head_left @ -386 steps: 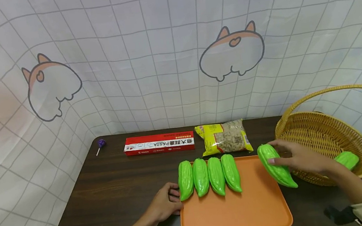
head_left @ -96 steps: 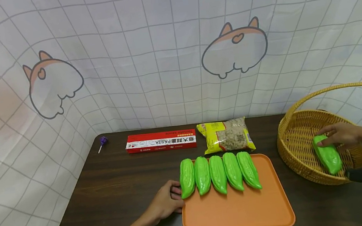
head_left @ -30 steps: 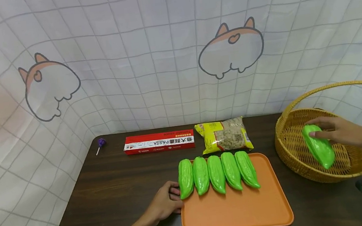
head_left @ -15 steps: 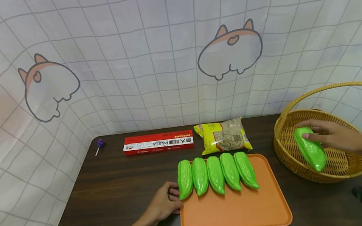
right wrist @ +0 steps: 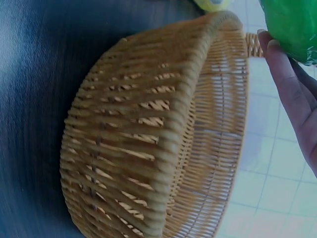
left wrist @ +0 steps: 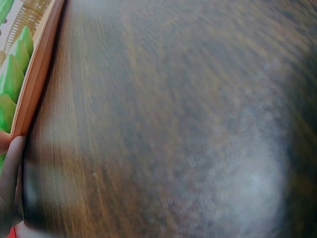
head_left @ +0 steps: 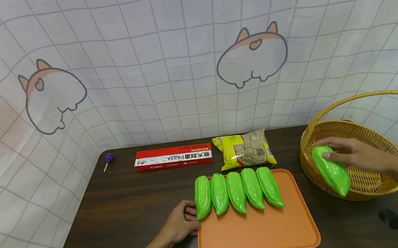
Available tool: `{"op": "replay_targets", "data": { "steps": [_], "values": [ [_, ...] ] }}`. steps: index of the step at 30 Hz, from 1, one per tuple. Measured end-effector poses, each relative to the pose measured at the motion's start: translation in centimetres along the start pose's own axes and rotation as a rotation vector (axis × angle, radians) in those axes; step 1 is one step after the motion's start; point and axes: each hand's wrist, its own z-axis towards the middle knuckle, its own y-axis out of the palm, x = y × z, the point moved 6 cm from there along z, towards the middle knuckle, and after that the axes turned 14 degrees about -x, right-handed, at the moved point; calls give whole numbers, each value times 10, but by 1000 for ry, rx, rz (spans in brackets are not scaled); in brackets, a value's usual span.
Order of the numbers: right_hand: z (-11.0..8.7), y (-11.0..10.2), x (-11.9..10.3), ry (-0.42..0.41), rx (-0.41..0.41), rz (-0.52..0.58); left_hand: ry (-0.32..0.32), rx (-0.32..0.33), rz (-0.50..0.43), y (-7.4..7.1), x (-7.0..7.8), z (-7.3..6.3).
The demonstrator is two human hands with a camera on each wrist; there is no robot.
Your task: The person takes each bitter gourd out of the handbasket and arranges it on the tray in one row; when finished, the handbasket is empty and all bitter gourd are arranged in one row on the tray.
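Observation:
My right hand (head_left: 363,156) grips a bright green toy bitter melon (head_left: 331,171) between thumb and fingers, over the near left rim of the wicker basket (head_left: 370,182). The right wrist view shows that bitter melon (right wrist: 292,27) at the top right, above the basket (right wrist: 124,134). Several more bitter melons (head_left: 236,192) lie side by side in a row along the far left part of the orange tray (head_left: 258,233). At the tray's left edge my left hand (head_left: 181,222) holds the rim; in the left wrist view, its fingers (left wrist: 11,171) meet the tray's rim (left wrist: 37,74).
Behind the tray lie a red pasta box (head_left: 173,157) and a yellow bag (head_left: 244,150) with pale contents. A purple lollipop (head_left: 109,157) lies at the table's far left corner. The basket's tall handle (head_left: 369,95) arches over it. A white grid-patterned cloth (head_left: 161,70) hangs behind the table.
One bitter melon joined the tray's row since the earliest frame. My right hand then lifted another from the basket and has carried it left to the rim. The left hand stays on the tray's edge.

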Motion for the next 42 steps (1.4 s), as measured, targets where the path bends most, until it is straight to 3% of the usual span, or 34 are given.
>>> {"op": "replay_targets", "data": {
  "steps": [9, 16, 25, 34, 42],
  "values": [
    [4, 13, -9, -53, -13, 74, 12, 0, -1, 0, 0, 0],
    [9, 24, -19, -56, -7, -2, 8, 1, 0, 0, 1, -1],
    [23, 45, -23, -85, -75, 80, 9, -4, -3, 0, 2, -1],
    [38, 64, -21, -68, -71, 134, 10, 2, 1, 0, 1, 0],
    [49, 80, -14, 6, -64, 217, -4, 0, 2, 0, 1, -1]
  ]
}}
